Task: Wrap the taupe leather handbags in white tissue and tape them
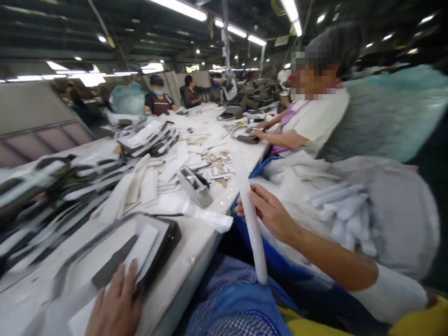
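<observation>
Long white worktable point(196, 261), dark flat case point(147, 252), tape dispenser point(196, 186), scattered white strips point(168, 168), stacked dark pieces point(45, 186)

Two own hands point(117, 303) point(271, 212) — one white roll point(251, 219) — three co-workers point(315, 116).

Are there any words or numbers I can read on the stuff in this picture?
None can be read.
The white roll in the right hand is plain.
The dark flat piece under the left hand shows no print.
The paper pieces on the table are too blurred to tell.
</observation>
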A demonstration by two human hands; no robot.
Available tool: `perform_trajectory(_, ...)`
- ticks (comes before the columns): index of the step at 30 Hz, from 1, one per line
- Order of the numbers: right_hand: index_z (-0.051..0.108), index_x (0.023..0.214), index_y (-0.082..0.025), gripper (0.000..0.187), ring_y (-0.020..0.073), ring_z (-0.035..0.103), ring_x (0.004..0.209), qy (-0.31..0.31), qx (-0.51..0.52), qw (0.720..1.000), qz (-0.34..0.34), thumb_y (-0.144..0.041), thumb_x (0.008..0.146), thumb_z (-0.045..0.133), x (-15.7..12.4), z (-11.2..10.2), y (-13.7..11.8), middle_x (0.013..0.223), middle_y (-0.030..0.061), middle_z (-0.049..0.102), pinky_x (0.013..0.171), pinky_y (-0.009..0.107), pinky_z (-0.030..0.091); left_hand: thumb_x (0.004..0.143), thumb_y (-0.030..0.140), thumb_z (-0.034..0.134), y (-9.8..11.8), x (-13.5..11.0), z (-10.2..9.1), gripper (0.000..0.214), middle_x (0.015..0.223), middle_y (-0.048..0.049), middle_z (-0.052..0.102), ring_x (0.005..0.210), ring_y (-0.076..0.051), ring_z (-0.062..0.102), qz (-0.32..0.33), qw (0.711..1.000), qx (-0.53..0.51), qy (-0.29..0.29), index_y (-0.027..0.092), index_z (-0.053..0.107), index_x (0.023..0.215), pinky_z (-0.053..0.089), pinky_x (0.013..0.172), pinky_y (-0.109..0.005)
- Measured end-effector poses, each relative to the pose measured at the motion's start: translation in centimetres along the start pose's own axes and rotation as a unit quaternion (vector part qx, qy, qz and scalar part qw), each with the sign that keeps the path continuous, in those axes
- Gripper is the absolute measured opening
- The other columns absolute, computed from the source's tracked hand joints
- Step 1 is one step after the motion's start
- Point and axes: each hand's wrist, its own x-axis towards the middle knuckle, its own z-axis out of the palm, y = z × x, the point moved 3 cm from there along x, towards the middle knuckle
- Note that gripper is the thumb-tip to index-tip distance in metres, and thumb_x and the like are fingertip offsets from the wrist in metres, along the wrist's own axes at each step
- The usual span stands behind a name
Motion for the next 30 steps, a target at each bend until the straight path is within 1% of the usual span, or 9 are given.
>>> perform_trajectory(2, 0.056, 0.120, -0.021, 0.034, 0.0184, 0.070, 0.089, -0.088, 0.091, 0.986, 0.108, -0.045, 0.097, 0.052, -2.7, 4.2, 2.6, 0.105, 0.0072, 0.068, 0.086, 0.035, 0.058, 0.092, 0.025, 0.038, 0.0, 0.1, -0.7, 0.060, 0.150, -0.0206, 0.041, 0.129, -0.034, 0.052, 0.001, 0.999, 0.024, -0.046, 0.014, 0.032, 0.151, 0.045, 0.105, -0.049)
perform_trajectory(4, 0.061, 0.124, -0.024, 0.037, 0.0201, 0.069, 0.095, -0.265, 0.089, 0.944, 0.175, -0.041, 0.091, 0.062, -5.8, 7.1, 5.2, 0.103, 0.0058, 0.070, 0.090, 0.034, 0.056, 0.093, 0.022, 0.041, 0.0, 0.6, -1.7, 0.056, 0.150, -0.0189, 0.043, 0.130, -0.030, 0.052, -0.020, 0.995, 0.039, -0.095, 0.012, 0.036, 0.148, 0.045, 0.106, -0.043)
perform_trajectory(7, 0.066, 0.123, -0.030, 0.035, 0.0238, 0.065, 0.106, -0.467, -0.046, 0.873, 0.130, -0.032, 0.088, 0.066, -8.3, 8.9, 8.1, 0.111, 0.0053, 0.069, 0.095, 0.037, 0.052, 0.093, 0.018, 0.046, 0.0, 1.8, -3.3, 0.058, 0.152, -0.0140, 0.041, 0.131, -0.027, 0.052, -0.066, 0.980, 0.034, -0.185, 0.018, 0.034, 0.149, 0.049, 0.102, -0.039)
perform_trajectory(9, 0.066, 0.125, -0.031, 0.037, 0.0242, 0.061, 0.107, -0.456, -0.177, 0.872, -0.011, -0.021, 0.090, 0.061, -7.4, 9.8, 9.0, 0.114, 0.0065, 0.066, 0.095, 0.039, 0.050, 0.095, 0.021, 0.049, 0.0, 2.5, -4.1, 0.059, 0.154, -0.0138, 0.039, 0.131, -0.027, 0.051, -0.081, 0.970, 0.020, -0.228, 0.020, 0.031, 0.150, 0.049, 0.102, -0.040)
perform_trajectory(12, 0.066, 0.124, -0.031, 0.046, 0.0252, 0.057, 0.105, -0.361, -0.329, 0.842, -0.231, -0.006, 0.088, 0.052, -4.0, 12.8, 9.5, 0.111, 0.0081, 0.064, 0.092, 0.042, 0.047, 0.095, 0.024, 0.050, 0.0, 3.0, -4.9, 0.061, 0.154, -0.0129, 0.038, 0.131, -0.028, 0.051, -0.086, 0.965, -0.001, -0.249, 0.022, 0.028, 0.152, 0.049, 0.102, -0.041)
perform_trajectory(15, 0.068, 0.120, -0.030, 0.043, 0.0249, 0.056, 0.099, -0.302, -0.389, 0.796, -0.352, -0.006, 0.087, 0.055, -0.9, 17.1, 10.7, 0.108, 0.0061, 0.067, 0.090, 0.043, 0.045, 0.094, 0.026, 0.053, -0.2, 3.1, -5.1, 0.064, 0.154, -0.0128, 0.039, 0.131, -0.029, 0.051, -0.088, 0.964, -0.014, -0.249, 0.023, 0.028, 0.152, 0.049, 0.103, -0.043)
perform_trajectory(22, 0.071, 0.108, -0.021, 0.021, 0.0217, 0.058, 0.084, -0.235, -0.339, 0.777, -0.476, -0.019, 0.096, 0.054, 0.2, 23.0, 14.0, 0.096, 0.0056, 0.072, 0.077, 0.037, 0.050, 0.094, 0.048, 0.053, -0.1, 3.1, -5.4, 0.070, 0.153, -0.0155, 0.039, 0.137, -0.028, 0.044, -0.079, 0.966, -0.044, -0.243, 0.019, 0.027, 0.152, 0.043, 0.108, -0.043)
perform_trajectory(25, 0.072, 0.107, -0.018, 0.023, 0.0225, 0.062, 0.089, -0.216, -0.310, 0.785, -0.490, -0.018, 0.098, 0.051, -0.1, 23.2, 14.9, 0.098, 0.0074, 0.074, 0.081, 0.038, 0.055, 0.088, 0.052, 0.061, 0.0, 2.7, -5.0, 0.081, 0.154, -0.0174, 0.037, 0.139, -0.030, 0.041, -0.075, 0.971, -0.038, -0.223, 0.018, 0.025, 0.152, 0.045, 0.107, -0.043)
perform_trajectory(30, 0.065, 0.122, -0.018, 0.032, 0.0204, 0.066, 0.106, -0.243, -0.247, 0.779, -0.522, -0.011, 0.098, 0.047, 0.0, 21.2, 14.5, 0.111, 0.0079, 0.073, 0.091, 0.037, 0.058, 0.090, 0.033, 0.060, 0.1, 1.7, -3.4, 0.073, 0.155, -0.0173, 0.035, 0.137, -0.031, 0.043, -0.071, 0.982, -0.015, -0.174, 0.021, 0.024, 0.152, 0.045, 0.107, -0.045)
